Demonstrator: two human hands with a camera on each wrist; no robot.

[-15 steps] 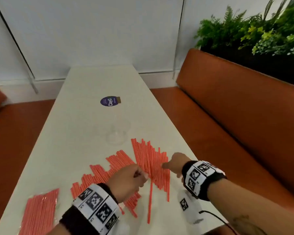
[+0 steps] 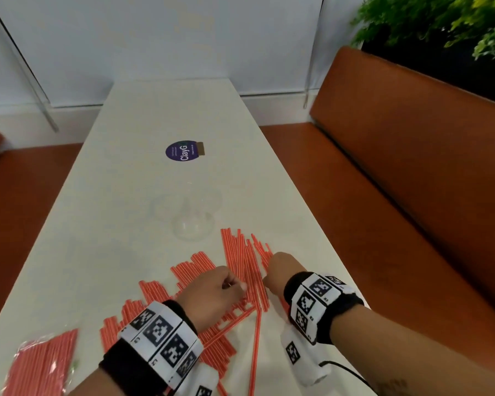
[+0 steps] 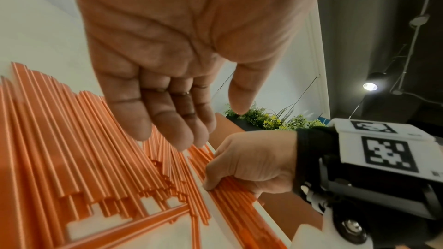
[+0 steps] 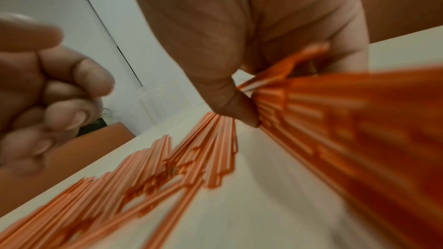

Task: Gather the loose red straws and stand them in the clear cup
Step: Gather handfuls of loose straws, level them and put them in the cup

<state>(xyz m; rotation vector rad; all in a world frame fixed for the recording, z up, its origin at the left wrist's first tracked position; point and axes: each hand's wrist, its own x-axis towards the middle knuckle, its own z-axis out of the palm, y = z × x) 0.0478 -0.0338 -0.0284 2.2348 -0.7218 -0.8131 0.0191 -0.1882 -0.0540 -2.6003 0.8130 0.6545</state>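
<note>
Many loose red straws [image 2: 240,258] lie fanned across the near end of the white table [image 2: 120,195]. The clear cup [image 2: 193,224] stands just beyond them, with no straws in it. My right hand [image 2: 277,270] is at the right side of the fan. Its thumb and fingers grip a bunch of straws [image 4: 311,101] near the table's right edge [image 3: 249,162]. My left hand [image 2: 215,292] hovers over the middle of the fan. The left wrist view shows its fingers [image 3: 167,120] relaxed above the straws [image 3: 59,139], holding nothing.
A clear packet of red straws [image 2: 40,364] lies at the near left corner. A round purple sticker [image 2: 183,151] sits further up the table. An orange bench [image 2: 412,181] runs along the right side, with plants [image 2: 440,21] behind it.
My right hand has shifted slightly left across the straws, closer to my left hand. The left hand has barely moved.
</note>
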